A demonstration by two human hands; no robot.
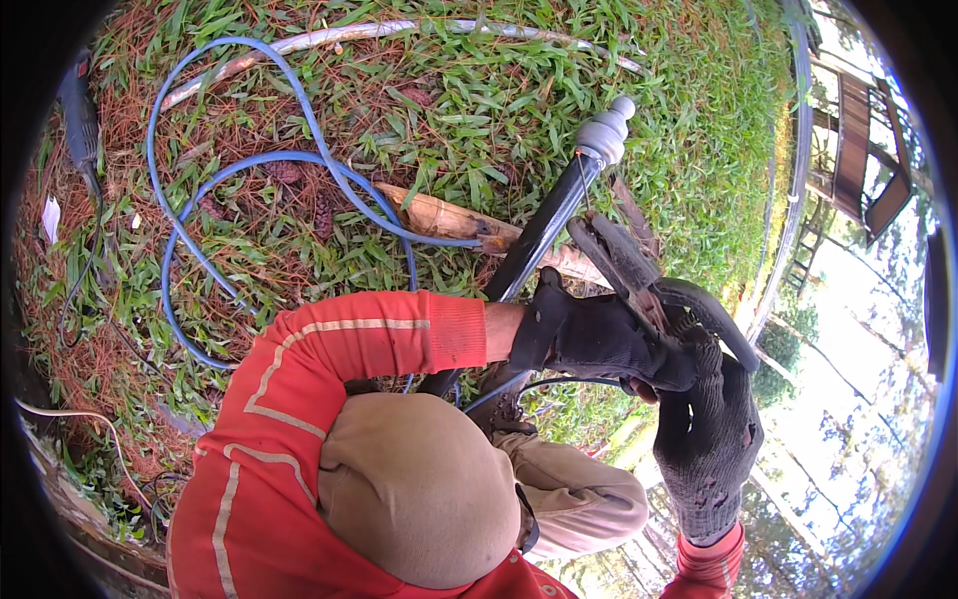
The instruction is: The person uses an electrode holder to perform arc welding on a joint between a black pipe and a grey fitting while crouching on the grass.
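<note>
My left hand [624,344], in a black glove, is closed around the lower side of a dark welding electrode holder [639,280]. My right hand [709,429], in a worn, holed black glove, grips the holder's handle end by its curved lever. A thin welding rod [585,185] sticks out of the jaws. Its reddish tip meets or overlaps the joint between a glossy black metal pipe [549,225] and a silver rounded finial [605,132]; whether they touch I cannot tell. My left wrist and leg hide the pipe's lower end.
My bent knee [419,489] in beige trousers sits below the left arm. A blue hose [165,200] loops over the grass at left. A wooden piece [449,215] lies under the pipe, a pale curved pole [399,30] beyond. A corded power tool [78,115] lies far left.
</note>
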